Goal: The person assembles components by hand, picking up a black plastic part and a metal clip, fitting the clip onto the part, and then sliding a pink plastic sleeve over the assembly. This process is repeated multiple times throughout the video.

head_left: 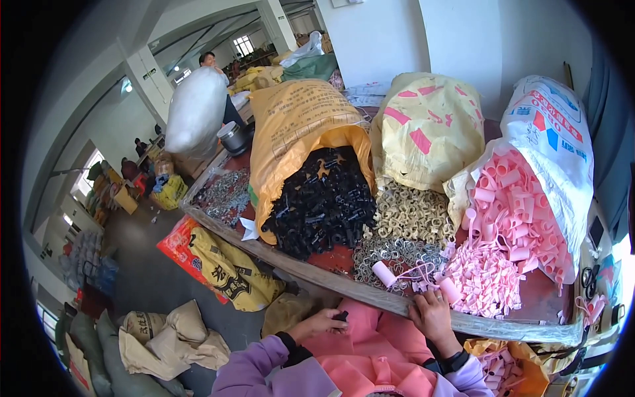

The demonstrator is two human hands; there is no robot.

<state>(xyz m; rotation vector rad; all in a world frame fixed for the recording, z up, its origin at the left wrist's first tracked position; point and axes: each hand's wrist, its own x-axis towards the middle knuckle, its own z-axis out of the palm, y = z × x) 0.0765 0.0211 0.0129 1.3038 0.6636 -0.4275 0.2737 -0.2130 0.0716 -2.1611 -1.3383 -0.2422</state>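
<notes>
My left hand [323, 322] is closed around a small black plastic part [341, 316], held over my pink apron below the table edge. At the table's front edge my right hand [433, 315] has its fingers bent against a pink plastic tube [450, 290] with a thin strap. Its fingertips partly hide where they touch it. A second pink tube [383, 273] lies just to the left, on a pile of silver metal rings [377, 255]. Right beside them is a heap of small pink pieces [486, 274].
Across the table stand an orange sack [297, 109] spilling black parts [321, 205], a yellowish sack [426, 126] by cream rings [413, 212], and a white sack [549, 145] spilling pink tubes [522, 212]. A wooden rim [337, 286] edges the table. Another person [208, 61] stands behind a white bundle [196, 111].
</notes>
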